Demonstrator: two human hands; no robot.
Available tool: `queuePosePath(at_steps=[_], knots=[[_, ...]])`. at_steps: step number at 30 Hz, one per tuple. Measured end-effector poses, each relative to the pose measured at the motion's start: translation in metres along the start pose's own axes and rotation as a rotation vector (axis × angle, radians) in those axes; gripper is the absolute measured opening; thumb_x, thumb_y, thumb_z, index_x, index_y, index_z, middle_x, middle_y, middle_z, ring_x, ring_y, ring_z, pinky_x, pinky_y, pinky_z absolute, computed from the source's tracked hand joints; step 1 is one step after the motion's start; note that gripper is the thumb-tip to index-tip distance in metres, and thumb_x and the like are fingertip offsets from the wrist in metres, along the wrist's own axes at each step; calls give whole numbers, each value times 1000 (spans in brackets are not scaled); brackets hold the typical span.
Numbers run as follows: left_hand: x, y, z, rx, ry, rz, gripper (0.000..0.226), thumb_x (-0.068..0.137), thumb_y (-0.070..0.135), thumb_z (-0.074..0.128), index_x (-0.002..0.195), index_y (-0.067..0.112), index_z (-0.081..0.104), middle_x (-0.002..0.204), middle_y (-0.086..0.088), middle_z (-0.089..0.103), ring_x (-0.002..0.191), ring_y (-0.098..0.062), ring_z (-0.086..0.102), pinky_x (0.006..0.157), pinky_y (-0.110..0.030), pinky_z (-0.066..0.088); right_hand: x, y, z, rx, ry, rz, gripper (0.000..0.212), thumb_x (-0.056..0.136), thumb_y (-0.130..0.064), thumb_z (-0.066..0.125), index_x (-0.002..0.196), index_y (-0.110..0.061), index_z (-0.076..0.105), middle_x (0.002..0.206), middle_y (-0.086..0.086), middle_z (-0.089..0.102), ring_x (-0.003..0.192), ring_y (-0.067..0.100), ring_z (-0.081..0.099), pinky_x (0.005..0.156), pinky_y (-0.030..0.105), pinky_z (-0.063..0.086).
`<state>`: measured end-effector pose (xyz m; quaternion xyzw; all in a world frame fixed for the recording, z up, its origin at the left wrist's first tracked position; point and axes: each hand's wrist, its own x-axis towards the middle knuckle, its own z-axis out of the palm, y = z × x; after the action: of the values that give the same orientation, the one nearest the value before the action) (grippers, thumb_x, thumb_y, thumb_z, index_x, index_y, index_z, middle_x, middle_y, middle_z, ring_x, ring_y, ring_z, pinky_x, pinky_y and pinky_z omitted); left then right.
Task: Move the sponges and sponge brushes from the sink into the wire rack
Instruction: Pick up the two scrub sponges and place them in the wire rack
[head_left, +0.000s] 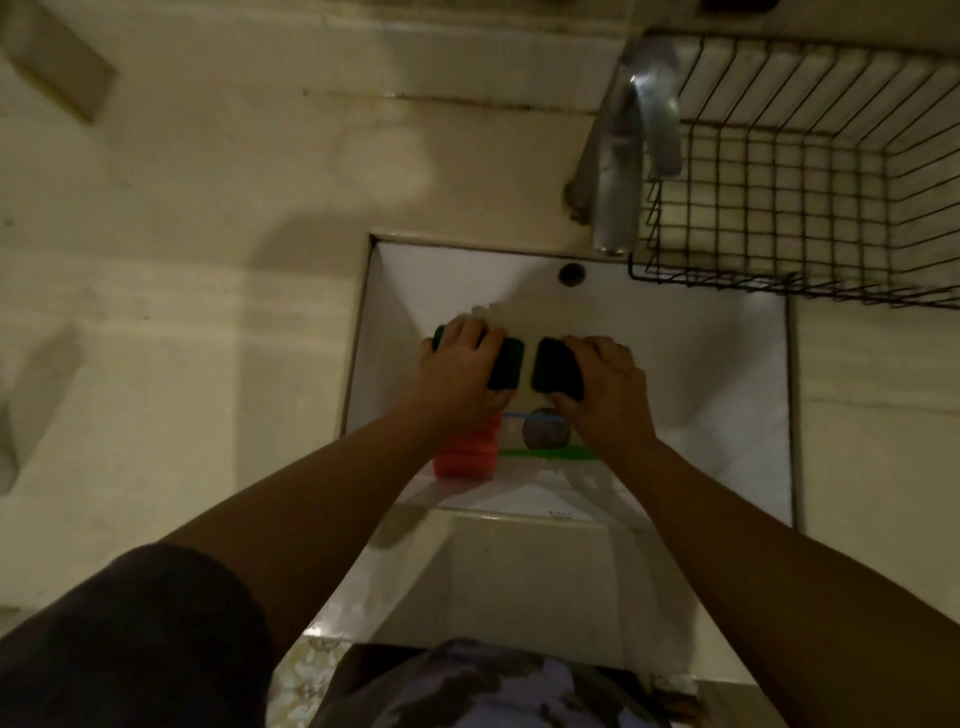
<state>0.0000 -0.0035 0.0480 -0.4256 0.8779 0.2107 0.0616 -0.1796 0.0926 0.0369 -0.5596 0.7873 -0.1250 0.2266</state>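
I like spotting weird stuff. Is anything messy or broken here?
Nothing looks broken or spilled. The odd part is cleaning things lying in the sink: an orange sponge and a green-handled brush. Each hand grips a dark sponge. The wire rack holds nothing.
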Motion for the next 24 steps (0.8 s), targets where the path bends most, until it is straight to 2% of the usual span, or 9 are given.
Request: queuePosePath(at_steps=[5,11,14,21,24], knots=[[-12,10,-26,-61,25,13,78,79,50,68,143,19,34,141,-7,44,131,-27,38,104,-55,40,-12,-12,-28,-20,37,-11,71,72,-32,79,134,-12,53,127,18,56,112,37,51,88,45,49],[-24,24,-63,-111,95,-11,59,73,54,70,117,27,42,121,0,55,110,-22,52,93,-51,46,-25,-26,-60,-65,78,-79,71,72,-37,77,134,-16,50,126,11,56,113,28,51,91,42,51],[-29,26,-79,-80,126,-1,60,74,57,67,121,27,43,122,0,55,110,-22,52,92,-48,45,-24,-31,-79,-36,153,-134,68,70,-34,76,131,-15,52,121,10,59,108,28,53,86,41,52],[-29,30,-114,-104,168,28,59,77,63,63,121,26,52,114,1,59,104,-21,54,87,-45,49,-22,-48,-122,-47,159,-114,72,73,-41,65,140,-25,45,136,2,49,123,25,44,97,42,45],[-27,35,-128,-94,179,81,57,76,65,62,119,28,52,109,3,58,101,-18,54,85,-44,49,-25,-54,-132,-35,192,-123,71,72,-41,66,138,-26,47,131,1,52,118,23,47,96,40,46]])
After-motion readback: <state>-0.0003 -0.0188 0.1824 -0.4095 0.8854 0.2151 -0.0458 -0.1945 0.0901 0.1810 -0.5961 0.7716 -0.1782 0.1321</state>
